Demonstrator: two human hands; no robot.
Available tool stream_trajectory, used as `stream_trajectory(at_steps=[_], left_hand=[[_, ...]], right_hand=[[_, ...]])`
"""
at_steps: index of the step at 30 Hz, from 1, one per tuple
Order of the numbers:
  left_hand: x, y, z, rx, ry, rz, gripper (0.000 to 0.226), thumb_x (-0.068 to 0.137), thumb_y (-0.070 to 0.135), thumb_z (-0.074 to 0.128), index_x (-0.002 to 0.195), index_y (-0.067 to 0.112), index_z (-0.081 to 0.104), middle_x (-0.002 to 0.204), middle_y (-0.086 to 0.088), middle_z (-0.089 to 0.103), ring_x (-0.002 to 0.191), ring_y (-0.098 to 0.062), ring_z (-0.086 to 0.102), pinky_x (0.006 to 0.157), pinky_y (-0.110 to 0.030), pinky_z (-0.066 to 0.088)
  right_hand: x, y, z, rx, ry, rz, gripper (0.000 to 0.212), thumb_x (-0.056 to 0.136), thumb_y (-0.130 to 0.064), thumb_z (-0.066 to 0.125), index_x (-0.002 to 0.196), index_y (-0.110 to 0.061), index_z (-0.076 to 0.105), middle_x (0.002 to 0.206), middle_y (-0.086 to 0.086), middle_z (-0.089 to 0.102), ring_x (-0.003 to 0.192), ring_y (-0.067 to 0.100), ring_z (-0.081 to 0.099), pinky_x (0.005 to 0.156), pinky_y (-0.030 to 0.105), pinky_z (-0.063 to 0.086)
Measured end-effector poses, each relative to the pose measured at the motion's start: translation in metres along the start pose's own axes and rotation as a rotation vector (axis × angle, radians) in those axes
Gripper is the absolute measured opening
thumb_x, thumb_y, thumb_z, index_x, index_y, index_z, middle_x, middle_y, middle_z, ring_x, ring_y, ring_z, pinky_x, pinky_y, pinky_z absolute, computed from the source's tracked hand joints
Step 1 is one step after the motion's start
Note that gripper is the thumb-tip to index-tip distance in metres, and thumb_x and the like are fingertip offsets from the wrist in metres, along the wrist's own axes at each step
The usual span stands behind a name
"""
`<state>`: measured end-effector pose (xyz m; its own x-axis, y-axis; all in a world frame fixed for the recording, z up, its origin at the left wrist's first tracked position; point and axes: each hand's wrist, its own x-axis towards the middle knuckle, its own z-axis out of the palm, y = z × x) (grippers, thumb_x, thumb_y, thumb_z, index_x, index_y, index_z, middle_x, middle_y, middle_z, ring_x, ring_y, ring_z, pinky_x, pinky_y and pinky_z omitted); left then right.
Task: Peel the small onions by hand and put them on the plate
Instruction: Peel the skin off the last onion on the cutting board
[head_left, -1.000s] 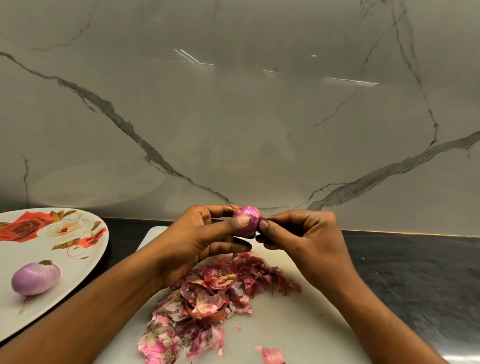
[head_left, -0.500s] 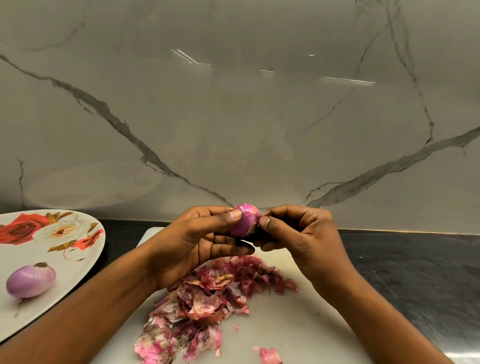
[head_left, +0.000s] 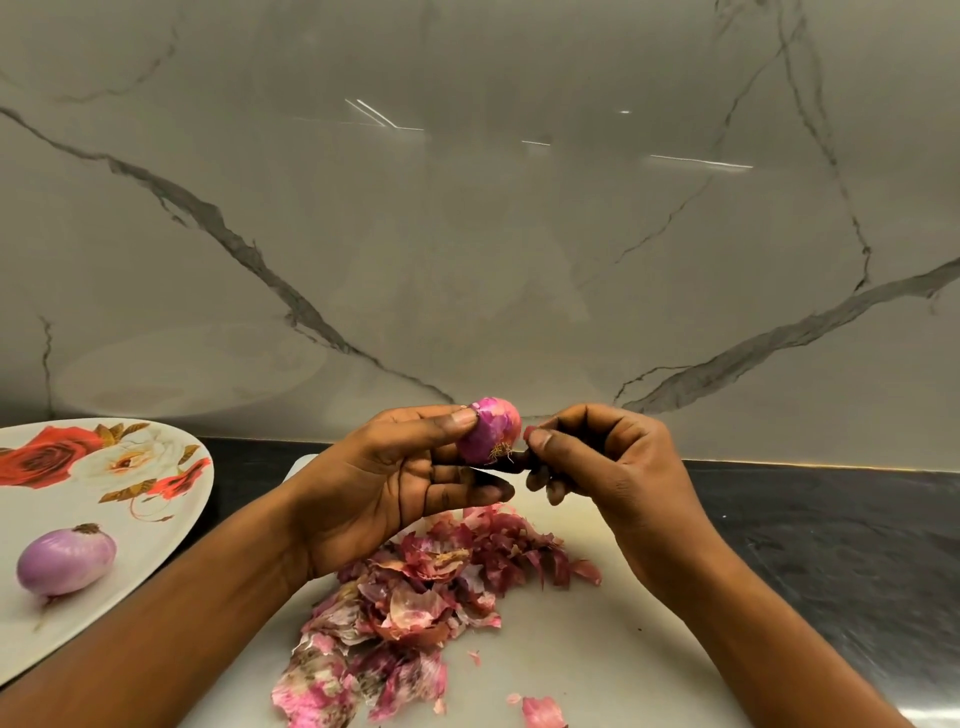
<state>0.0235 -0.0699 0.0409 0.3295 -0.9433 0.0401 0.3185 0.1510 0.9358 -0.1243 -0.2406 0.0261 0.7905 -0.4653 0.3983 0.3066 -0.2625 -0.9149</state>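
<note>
My left hand (head_left: 395, 483) grips a small pink onion (head_left: 491, 428) between thumb and fingers, root end turned toward me, above the white cutting board (head_left: 597, 649). My right hand (head_left: 608, 467) sits just right of the onion with curled fingers, its thumb and forefinger pinching a small scrap of red skin (head_left: 530, 432). A peeled pale purple onion (head_left: 65, 561) lies on the white plate with red roses (head_left: 104, 493) at the left.
A heap of pink and red onion skins (head_left: 415, 597) covers the middle of the board, with a loose piece (head_left: 543, 712) at its near edge. Dark countertop (head_left: 831, 545) extends to the right. A grey marble wall (head_left: 467, 208) stands right behind.
My left hand has turned the onion so its root end faces me. My right hand has drawn slightly away to the right with a scrap of skin.
</note>
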Motion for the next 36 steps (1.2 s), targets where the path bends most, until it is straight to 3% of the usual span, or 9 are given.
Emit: stream_trajectory(at_steps=[6,9,15,20,25,30,33,36], left_hand=[[0.004,-0.002,-0.002,0.103,0.127,0.045,0.040,0.081,0.012,0.086,0.120,0.010,0.078,0.125,-0.019,0.074,0.106,-0.041,0.075,0.087,-0.036,0.065],[0.004,-0.002,-0.002,0.134,0.173,0.063,0.045,0.077,0.010,0.080,0.121,0.008,0.076,0.121,-0.017,0.076,0.106,-0.038,0.076,0.086,-0.034,0.065],[0.004,-0.002,-0.001,0.183,0.217,0.084,0.036,0.073,0.011,0.081,0.108,0.013,0.082,0.113,-0.015,0.079,0.102,-0.031,0.077,0.083,-0.031,0.065],[0.003,-0.002,-0.002,0.225,0.239,0.081,0.042,0.072,0.008,0.082,0.114,0.008,0.078,0.110,-0.013,0.080,0.099,-0.029,0.078,0.077,-0.028,0.065],[0.003,-0.004,-0.002,0.259,0.239,0.069,0.042,0.072,0.011,0.082,0.114,0.008,0.079,0.111,-0.014,0.079,0.097,-0.029,0.078,0.077,-0.028,0.065],[0.004,-0.004,-0.002,0.199,0.189,0.057,0.037,0.078,0.009,0.082,0.114,0.007,0.080,0.117,-0.019,0.077,0.106,-0.036,0.075,0.081,-0.030,0.065],[0.004,-0.003,-0.003,0.143,0.136,0.050,0.038,0.077,0.012,0.084,0.114,0.009,0.080,0.120,-0.019,0.076,0.101,-0.034,0.076,0.083,-0.031,0.065],[0.005,-0.004,-0.005,0.111,0.140,0.041,0.040,0.074,0.007,0.080,0.114,0.006,0.080,0.122,-0.020,0.075,0.100,-0.035,0.076,0.081,-0.031,0.065]], right_hand=[[-0.001,0.002,-0.001,-0.102,0.023,-0.044,0.013,0.091,0.003,0.075,0.100,-0.007,0.078,0.087,0.009,0.080,0.080,0.027,0.079,0.066,0.029,0.062],[-0.002,0.003,0.000,-0.145,0.031,-0.098,0.013,0.091,-0.007,0.078,0.103,-0.011,0.080,0.090,0.004,0.081,0.083,0.025,0.079,0.068,0.030,0.062],[-0.003,0.010,0.000,-0.335,0.038,-0.211,0.034,0.084,-0.028,0.084,0.116,-0.021,0.080,0.103,-0.010,0.081,0.096,0.015,0.078,0.080,0.034,0.066],[0.000,0.013,-0.003,-0.368,0.037,-0.269,0.024,0.089,-0.017,0.081,0.113,-0.019,0.082,0.098,-0.008,0.081,0.087,0.022,0.079,0.072,0.039,0.066],[-0.002,0.013,-0.001,-0.425,0.083,-0.331,0.017,0.090,-0.012,0.081,0.105,-0.020,0.083,0.091,-0.013,0.081,0.082,0.011,0.079,0.071,0.029,0.065],[-0.001,0.013,0.002,-0.397,0.119,-0.248,0.013,0.093,-0.011,0.078,0.103,-0.019,0.081,0.085,-0.008,0.080,0.078,0.013,0.078,0.071,0.031,0.066],[0.000,0.011,0.002,-0.391,0.151,-0.217,0.013,0.095,-0.012,0.076,0.098,-0.025,0.079,0.081,-0.007,0.079,0.075,0.015,0.078,0.071,0.034,0.066],[-0.001,0.011,0.000,-0.362,0.150,-0.194,0.010,0.092,-0.011,0.079,0.097,-0.019,0.081,0.082,-0.007,0.079,0.075,0.014,0.078,0.071,0.032,0.066]])
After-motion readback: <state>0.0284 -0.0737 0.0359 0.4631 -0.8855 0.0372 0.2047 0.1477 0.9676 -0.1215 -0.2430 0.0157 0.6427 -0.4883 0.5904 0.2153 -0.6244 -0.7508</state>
